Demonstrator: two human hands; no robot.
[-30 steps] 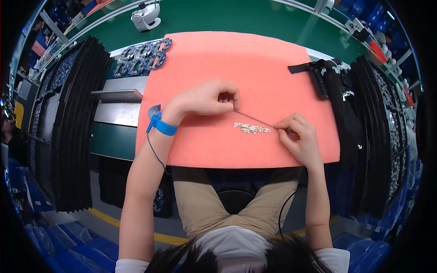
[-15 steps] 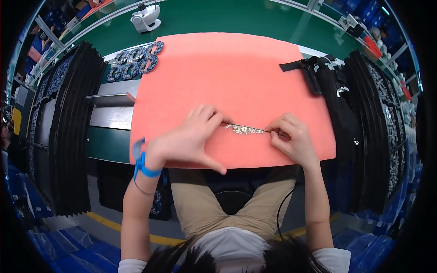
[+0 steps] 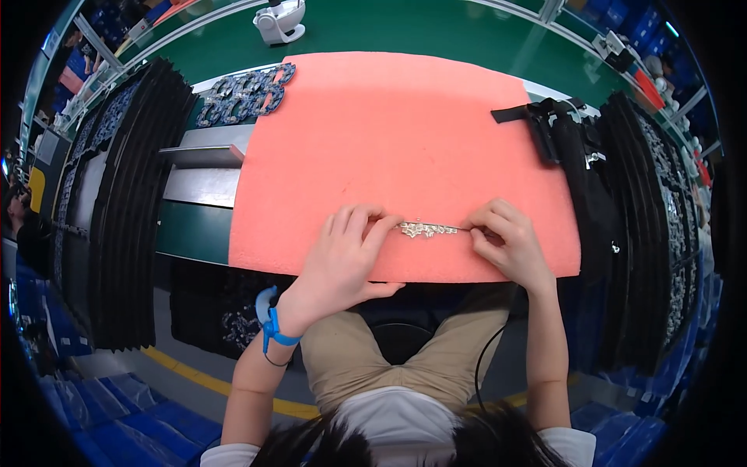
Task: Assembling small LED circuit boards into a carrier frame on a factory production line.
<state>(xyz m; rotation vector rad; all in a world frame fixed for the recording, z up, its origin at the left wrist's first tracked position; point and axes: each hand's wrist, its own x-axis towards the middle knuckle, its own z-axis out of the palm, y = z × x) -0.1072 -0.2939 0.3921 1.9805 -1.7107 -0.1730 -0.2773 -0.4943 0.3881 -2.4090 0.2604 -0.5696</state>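
Note:
Several small shiny silver-white pieces (image 3: 420, 231) lie in a short row and loose cluster on the salmon-pink mat (image 3: 373, 148), near its front edge. Along their far side runs a thin dark rod-like tool (image 3: 461, 228). My right hand (image 3: 510, 243) pinches its right end between thumb and fingers; its exact kind is too small to tell. My left hand (image 3: 346, 253) reaches in from the other side, fingertips at the left end of the row, thumb stretched apart by the mat's front edge. Whether those fingertips touch the tool is unclear. A blue band (image 3: 274, 331) circles my left wrist.
Blue circuit boards (image 3: 245, 93) sit at the mat's far left, above a metal plate (image 3: 198, 187). Black racks of boards stand at the left (image 3: 136, 210) and right (image 3: 638, 226). A black strapped item (image 3: 545, 128) lies on the mat's right side. A white device (image 3: 280, 22) stands behind.
My left hand has come nearer the front edge and its wrist has turned. The right hand keeps its pinch on the tool. The whole view has shifted slightly.

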